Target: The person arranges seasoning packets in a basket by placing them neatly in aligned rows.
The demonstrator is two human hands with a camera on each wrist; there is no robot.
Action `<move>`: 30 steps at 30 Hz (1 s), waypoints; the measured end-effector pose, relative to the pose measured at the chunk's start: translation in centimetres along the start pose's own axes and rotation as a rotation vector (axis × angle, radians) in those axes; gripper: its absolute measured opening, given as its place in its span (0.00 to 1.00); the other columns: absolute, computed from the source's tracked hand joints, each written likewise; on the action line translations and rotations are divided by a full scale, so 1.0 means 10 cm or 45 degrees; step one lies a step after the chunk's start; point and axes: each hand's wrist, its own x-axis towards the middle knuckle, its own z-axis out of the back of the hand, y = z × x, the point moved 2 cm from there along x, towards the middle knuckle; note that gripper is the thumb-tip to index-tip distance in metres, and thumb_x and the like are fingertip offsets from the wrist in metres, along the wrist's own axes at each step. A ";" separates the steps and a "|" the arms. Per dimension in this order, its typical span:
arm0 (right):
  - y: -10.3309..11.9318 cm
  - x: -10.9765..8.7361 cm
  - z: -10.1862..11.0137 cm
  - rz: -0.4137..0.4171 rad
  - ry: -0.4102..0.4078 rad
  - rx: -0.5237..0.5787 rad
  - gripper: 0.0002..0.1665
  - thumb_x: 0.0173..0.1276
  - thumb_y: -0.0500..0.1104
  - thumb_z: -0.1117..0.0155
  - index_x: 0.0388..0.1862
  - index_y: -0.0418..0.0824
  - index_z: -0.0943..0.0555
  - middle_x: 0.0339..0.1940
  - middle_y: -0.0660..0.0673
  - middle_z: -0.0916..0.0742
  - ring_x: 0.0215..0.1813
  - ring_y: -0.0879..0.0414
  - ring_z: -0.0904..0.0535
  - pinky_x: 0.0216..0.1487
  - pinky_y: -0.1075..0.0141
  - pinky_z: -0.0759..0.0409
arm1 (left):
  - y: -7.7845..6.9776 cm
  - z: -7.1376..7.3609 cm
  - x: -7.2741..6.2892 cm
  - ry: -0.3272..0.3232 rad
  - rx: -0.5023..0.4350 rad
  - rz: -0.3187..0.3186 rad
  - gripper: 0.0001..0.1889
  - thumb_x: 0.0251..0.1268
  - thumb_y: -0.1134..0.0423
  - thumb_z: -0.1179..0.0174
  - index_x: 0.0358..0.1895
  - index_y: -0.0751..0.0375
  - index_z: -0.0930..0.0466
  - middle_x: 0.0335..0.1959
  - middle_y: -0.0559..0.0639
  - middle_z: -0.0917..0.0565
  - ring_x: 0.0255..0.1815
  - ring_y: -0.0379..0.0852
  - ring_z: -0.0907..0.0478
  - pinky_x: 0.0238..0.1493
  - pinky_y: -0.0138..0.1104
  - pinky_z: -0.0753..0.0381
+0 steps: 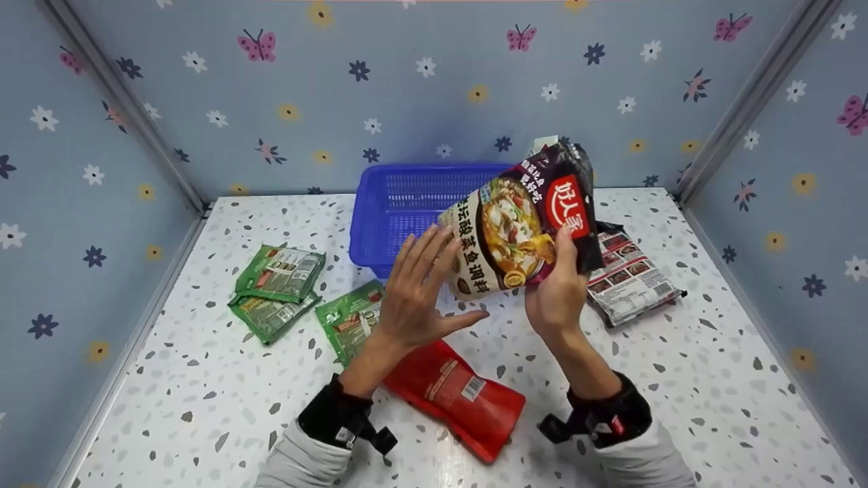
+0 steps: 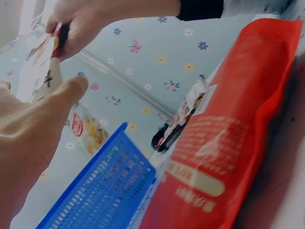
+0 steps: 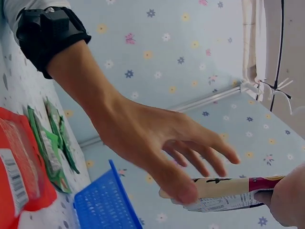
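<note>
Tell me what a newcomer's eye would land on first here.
Probably the large food packet, held up in the right hand in front of the blue basket at the table's far side. Next might come the bright red pouch, lying on the speckled tabletop nearer the person, below both hands in the head view.

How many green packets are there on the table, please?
3: an upper packet overlapping a lower packet on the left, and a third packet partly behind the left hand. Others may be hidden underneath.
</note>
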 end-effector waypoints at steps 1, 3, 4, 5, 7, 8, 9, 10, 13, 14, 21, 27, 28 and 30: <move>0.02 0.03 0.01 0.016 -0.009 -0.008 0.23 0.94 0.44 0.57 0.78 0.38 0.30 0.62 0.39 0.15 0.60 0.50 0.12 0.60 0.57 0.07 | 0.04 0.01 0.00 0.037 -0.004 0.019 0.63 0.55 0.20 0.23 0.83 0.64 0.30 0.84 0.61 0.24 0.87 0.61 0.28 0.92 0.56 0.36; 0.06 0.07 0.03 0.046 -0.024 -0.038 0.21 0.94 0.44 0.56 0.76 0.37 0.29 0.59 0.39 0.14 0.56 0.50 0.11 0.56 0.58 0.06 | 0.14 0.02 0.00 0.121 -0.006 0.069 0.62 0.59 0.19 0.27 0.85 0.62 0.32 0.86 0.59 0.26 0.89 0.58 0.30 0.93 0.57 0.36; 0.08 0.10 0.05 0.062 -0.028 -0.048 0.20 0.93 0.43 0.55 0.75 0.37 0.28 0.58 0.39 0.14 0.55 0.50 0.11 0.55 0.58 0.06 | 0.20 0.03 -0.01 0.166 0.001 0.099 0.60 0.62 0.20 0.29 0.85 0.61 0.32 0.87 0.58 0.26 0.90 0.57 0.32 0.92 0.57 0.37; 0.11 0.12 0.06 0.079 -0.033 -0.065 0.19 0.93 0.43 0.55 0.73 0.37 0.28 0.56 0.40 0.14 0.53 0.50 0.11 0.53 0.59 0.06 | 0.25 0.04 -0.02 0.211 0.012 0.128 0.58 0.64 0.21 0.30 0.86 0.60 0.33 0.87 0.57 0.27 0.90 0.57 0.32 0.92 0.58 0.37; 0.15 0.17 0.09 0.114 -0.035 -0.086 0.19 0.92 0.42 0.53 0.73 0.36 0.27 0.55 0.40 0.13 0.50 0.50 0.11 0.50 0.60 0.05 | 0.37 0.06 -0.04 0.292 0.033 0.187 0.54 0.68 0.25 0.31 0.86 0.58 0.33 0.87 0.57 0.26 0.89 0.57 0.32 0.92 0.60 0.37; 0.17 0.19 0.11 0.130 -0.036 -0.100 0.19 0.92 0.41 0.53 0.72 0.36 0.27 0.54 0.40 0.12 0.49 0.50 0.10 0.50 0.60 0.05 | 0.42 0.07 -0.06 0.328 0.041 0.214 0.53 0.69 0.27 0.31 0.86 0.57 0.33 0.86 0.57 0.26 0.89 0.58 0.31 0.92 0.60 0.37; 0.18 0.21 0.12 0.146 -0.035 -0.108 0.19 0.92 0.40 0.53 0.73 0.36 0.26 0.54 0.39 0.12 0.49 0.50 0.10 0.49 0.60 0.05 | 0.48 0.07 -0.08 0.359 0.044 0.241 0.51 0.71 0.29 0.31 0.86 0.57 0.32 0.86 0.57 0.25 0.88 0.59 0.30 0.92 0.61 0.37; 0.20 0.23 0.14 0.161 -0.037 -0.112 0.19 0.91 0.40 0.52 0.73 0.35 0.26 0.54 0.39 0.12 0.48 0.49 0.10 0.49 0.60 0.05 | 0.53 0.07 -0.10 0.384 0.048 0.265 0.49 0.72 0.31 0.31 0.86 0.57 0.32 0.85 0.58 0.24 0.87 0.60 0.29 0.91 0.62 0.36; 0.23 0.28 0.17 0.172 -0.045 -0.142 0.20 0.91 0.39 0.53 0.73 0.36 0.25 0.54 0.39 0.11 0.47 0.49 0.09 0.48 0.59 0.05 | 0.67 0.07 -0.17 0.449 0.044 0.327 0.44 0.76 0.35 0.31 0.84 0.58 0.29 0.81 0.61 0.20 0.83 0.63 0.26 0.89 0.62 0.33; 0.24 0.29 0.18 0.170 -0.047 -0.152 0.20 0.91 0.39 0.53 0.73 0.36 0.25 0.54 0.39 0.11 0.47 0.49 0.10 0.47 0.59 0.05 | 0.71 0.06 -0.20 0.467 0.042 0.343 0.43 0.77 0.36 0.32 0.84 0.59 0.28 0.80 0.62 0.19 0.82 0.64 0.24 0.88 0.62 0.31; 0.26 0.35 0.22 0.126 -0.041 -0.202 0.19 0.91 0.40 0.53 0.72 0.35 0.25 0.53 0.40 0.11 0.47 0.50 0.10 0.48 0.60 0.06 | 0.85 0.01 -0.33 0.557 0.004 0.410 0.34 0.84 0.43 0.35 0.79 0.63 0.23 0.72 0.64 0.15 0.75 0.66 0.20 0.85 0.61 0.28; 0.27 0.36 0.23 0.102 -0.036 -0.260 0.19 0.92 0.41 0.53 0.71 0.36 0.25 0.51 0.41 0.11 0.45 0.50 0.11 0.46 0.61 0.06 | 0.87 -0.02 -0.39 0.587 0.071 0.425 0.26 0.90 0.47 0.42 0.76 0.60 0.18 0.69 0.62 0.11 0.74 0.64 0.19 0.87 0.64 0.32; 0.27 0.36 0.24 0.101 -0.040 -0.268 0.19 0.91 0.41 0.53 0.71 0.36 0.25 0.50 0.41 0.11 0.44 0.51 0.11 0.45 0.61 0.06 | 0.87 -0.02 -0.39 0.593 0.088 0.426 0.26 0.90 0.47 0.43 0.75 0.60 0.18 0.68 0.62 0.11 0.74 0.64 0.18 0.86 0.63 0.32; 0.27 0.36 0.24 0.100 -0.045 -0.284 0.18 0.91 0.41 0.53 0.71 0.36 0.25 0.50 0.42 0.12 0.44 0.51 0.11 0.45 0.62 0.07 | 0.87 -0.03 -0.40 0.601 0.116 0.424 0.25 0.91 0.46 0.44 0.74 0.59 0.17 0.66 0.60 0.09 0.71 0.63 0.17 0.83 0.62 0.29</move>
